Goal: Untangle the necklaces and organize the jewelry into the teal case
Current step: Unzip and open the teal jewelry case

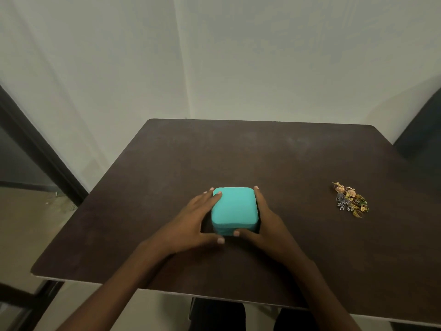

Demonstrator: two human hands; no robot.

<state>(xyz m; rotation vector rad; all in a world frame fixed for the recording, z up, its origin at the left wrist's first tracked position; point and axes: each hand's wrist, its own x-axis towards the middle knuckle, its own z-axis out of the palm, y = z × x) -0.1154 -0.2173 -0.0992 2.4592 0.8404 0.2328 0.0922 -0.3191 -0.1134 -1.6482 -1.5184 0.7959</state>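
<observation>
On the table (167,163), both hands' fingers (214,195) grip the closed teal case (235,207).

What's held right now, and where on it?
The teal case, closed: left hand on its left side, right hand on its right side, thumbs at the front.
</observation>
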